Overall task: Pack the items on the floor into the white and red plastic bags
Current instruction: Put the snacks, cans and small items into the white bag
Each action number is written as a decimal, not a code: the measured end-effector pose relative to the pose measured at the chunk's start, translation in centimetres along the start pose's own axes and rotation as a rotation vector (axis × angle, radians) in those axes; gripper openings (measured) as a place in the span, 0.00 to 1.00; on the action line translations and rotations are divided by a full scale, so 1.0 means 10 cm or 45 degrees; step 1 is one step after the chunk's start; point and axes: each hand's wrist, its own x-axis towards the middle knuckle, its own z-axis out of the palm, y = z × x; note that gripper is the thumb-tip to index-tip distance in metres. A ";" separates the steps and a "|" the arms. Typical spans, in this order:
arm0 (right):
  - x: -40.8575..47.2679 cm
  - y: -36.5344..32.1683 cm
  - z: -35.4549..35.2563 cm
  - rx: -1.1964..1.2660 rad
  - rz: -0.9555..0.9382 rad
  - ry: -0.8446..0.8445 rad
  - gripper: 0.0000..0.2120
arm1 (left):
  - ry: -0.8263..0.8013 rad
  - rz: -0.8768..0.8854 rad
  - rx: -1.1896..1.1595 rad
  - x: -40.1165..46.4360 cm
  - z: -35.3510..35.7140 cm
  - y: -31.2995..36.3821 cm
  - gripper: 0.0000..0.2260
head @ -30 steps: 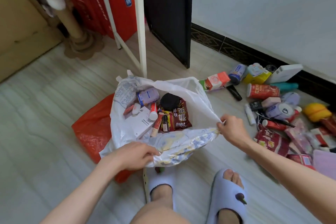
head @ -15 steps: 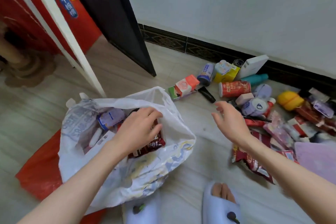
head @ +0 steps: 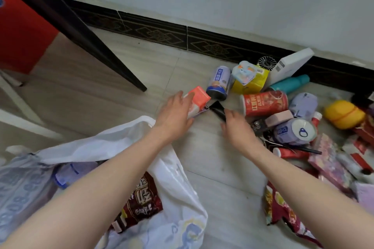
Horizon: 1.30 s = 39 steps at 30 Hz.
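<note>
The white plastic bag [head: 178, 170] lies open at the lower left with a brown snack packet [head: 141, 198] and a lilac bottle [head: 70, 172] inside. Beyond it, my left hand [head: 174, 113] grips an orange and white carton [head: 199, 98] on the floor, thumb on top and fingers underneath. My right hand [head: 236, 127] is just to the right, its fingers lying over the near end of a black tube [head: 216, 108]. No red bag shows in this view.
Along the skirting lie a blue can [head: 219, 83], a yellow box [head: 251, 82], a red can [head: 265, 103], a white box [head: 289, 66], a teal bottle [head: 291, 84] and several small packets. A red snack bag [head: 283, 210] lies under my right forearm. A black door edge [head: 81, 32] slants at the left.
My left hand left the white bag and reached forward onto the orange carton. My right hand moved forward and down to the black tube. The view swung right.
</note>
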 end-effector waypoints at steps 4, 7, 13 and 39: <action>0.12 0.01 0.14 -0.093 0.049 0.038 0.20 | -0.022 -0.049 0.047 0.10 0.12 -0.02 0.28; 0.11 -0.01 0.20 0.055 0.120 0.132 0.18 | 0.035 -0.027 0.059 0.09 0.11 -0.01 0.27; -0.17 -0.19 -0.01 0.821 0.308 0.365 0.13 | 0.295 0.105 -0.186 -0.22 -0.12 0.00 0.25; -1.48 -1.65 0.50 -0.118 -1.000 0.022 0.08 | 0.344 -0.741 -0.163 -2.80 0.08 -1.15 0.19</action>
